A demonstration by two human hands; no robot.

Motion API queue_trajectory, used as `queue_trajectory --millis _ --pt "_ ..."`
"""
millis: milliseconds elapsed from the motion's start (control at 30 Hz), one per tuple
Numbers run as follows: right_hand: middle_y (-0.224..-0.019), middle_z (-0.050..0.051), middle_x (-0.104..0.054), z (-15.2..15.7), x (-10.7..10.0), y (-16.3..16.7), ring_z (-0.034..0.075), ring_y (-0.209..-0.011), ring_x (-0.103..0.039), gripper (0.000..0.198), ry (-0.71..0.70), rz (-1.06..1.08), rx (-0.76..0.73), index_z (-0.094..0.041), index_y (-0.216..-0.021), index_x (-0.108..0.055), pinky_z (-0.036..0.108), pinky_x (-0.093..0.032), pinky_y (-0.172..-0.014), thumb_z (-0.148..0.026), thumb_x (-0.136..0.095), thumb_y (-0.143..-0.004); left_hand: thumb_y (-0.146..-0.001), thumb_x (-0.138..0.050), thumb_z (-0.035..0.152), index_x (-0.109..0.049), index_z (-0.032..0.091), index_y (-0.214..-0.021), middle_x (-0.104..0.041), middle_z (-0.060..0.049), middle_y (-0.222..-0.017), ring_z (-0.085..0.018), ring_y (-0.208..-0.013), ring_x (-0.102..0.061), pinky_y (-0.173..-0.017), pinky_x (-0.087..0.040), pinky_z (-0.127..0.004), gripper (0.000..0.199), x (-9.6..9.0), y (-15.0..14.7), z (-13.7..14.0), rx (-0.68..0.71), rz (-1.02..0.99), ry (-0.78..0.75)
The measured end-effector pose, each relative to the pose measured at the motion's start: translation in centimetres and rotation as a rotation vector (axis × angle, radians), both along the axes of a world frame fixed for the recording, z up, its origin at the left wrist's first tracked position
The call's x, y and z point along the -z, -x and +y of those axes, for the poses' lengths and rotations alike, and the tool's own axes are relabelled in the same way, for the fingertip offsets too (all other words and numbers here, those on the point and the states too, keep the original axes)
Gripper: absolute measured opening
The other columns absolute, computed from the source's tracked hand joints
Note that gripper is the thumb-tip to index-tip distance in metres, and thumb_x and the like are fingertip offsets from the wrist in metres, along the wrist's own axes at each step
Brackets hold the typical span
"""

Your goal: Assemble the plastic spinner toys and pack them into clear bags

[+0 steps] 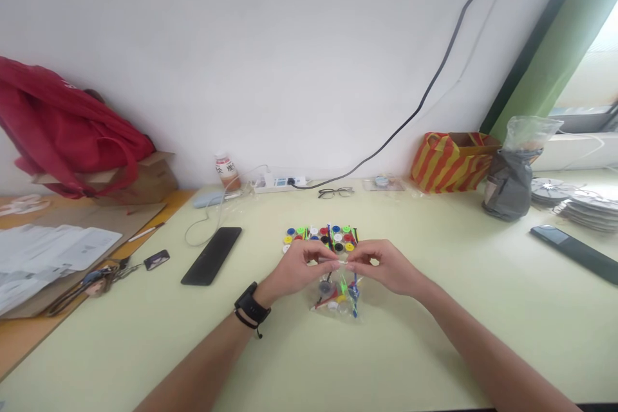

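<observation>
My left hand [309, 264], with a black watch [252, 304] on the wrist, pinches the top edge of a small clear plastic bag [337, 309]. Opposite it, my right hand [381, 264] pinches the same edge, and the fingertips of both hands nearly meet. Inside the bag are small colourful parts in red, yellow, green and blue. Just behind my hands lies a group of small round coloured pieces [290, 232] with thin strips among them; my fingers hide part of it.
Left of my hands lies a black phone [211, 256]. Glasses [336, 192], a power strip [280, 184] and a bottle [226, 172] stand along the wall. A striped bag [451, 164], a grey bag [509, 183] and a dark handheld device [577, 252] are to the right.
</observation>
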State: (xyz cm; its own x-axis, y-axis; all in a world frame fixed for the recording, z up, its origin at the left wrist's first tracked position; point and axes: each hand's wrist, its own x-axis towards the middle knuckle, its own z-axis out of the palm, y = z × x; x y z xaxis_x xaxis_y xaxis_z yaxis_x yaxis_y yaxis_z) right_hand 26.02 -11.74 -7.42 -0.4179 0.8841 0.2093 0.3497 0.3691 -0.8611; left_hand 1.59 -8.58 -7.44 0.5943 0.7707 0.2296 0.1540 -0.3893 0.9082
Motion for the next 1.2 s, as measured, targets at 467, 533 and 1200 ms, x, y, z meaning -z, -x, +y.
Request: queue_trajectory --millis 467,533,1200 --pt "-0.065 -0.003 -0.046 -1.5 -1.4 0.1 0.012 -0.06 -0.036 0.041 0.086 -0.129 -0.222 -0.019 -0.077 -0.062 0.025 -0.03 -0.053 -0.051 -0.054 -0.102 -0.088 -0.079 0.037 -0.077 0.016 -0.096 -0.074 -0.008 -0.091 -0.017 -0.083 -0.065 -0.08 -0.053 -0.029 0.023 -1.2 0.7 -0.4 0.197 0.062 0.153" --pt "-0.066 -0.002 -0.048 -1.6 -1.2 0.3 0.012 -0.061 -0.037 0.04 0.123 -0.108 -0.225 -0.019 -0.075 -0.062 0.025 -0.03 -0.054 -0.05 -0.057 -0.1 -0.088 -0.078 0.038 -0.078 0.015 -0.095 -0.074 -0.008 -0.089 -0.017 -0.081 -0.065 -0.076 -0.052 -0.028 0.023 -1.1 0.5 -0.6 0.226 0.066 0.145" --pt "-0.062 -0.001 -0.061 -2.1 -4.4 -4.4 0.012 -0.055 -0.054 0.033 0.344 -0.25 -0.435 -0.017 -0.082 -0.071 0.023 -0.041 -0.054 -0.048 -0.067 -0.094 -0.093 -0.071 0.047 -0.077 0.015 -0.086 -0.072 -0.006 -0.078 -0.014 -0.067 -0.059 -0.062 -0.045 -0.023 0.033 -2.2 0.8 -1.0 0.395 0.29 0.114"
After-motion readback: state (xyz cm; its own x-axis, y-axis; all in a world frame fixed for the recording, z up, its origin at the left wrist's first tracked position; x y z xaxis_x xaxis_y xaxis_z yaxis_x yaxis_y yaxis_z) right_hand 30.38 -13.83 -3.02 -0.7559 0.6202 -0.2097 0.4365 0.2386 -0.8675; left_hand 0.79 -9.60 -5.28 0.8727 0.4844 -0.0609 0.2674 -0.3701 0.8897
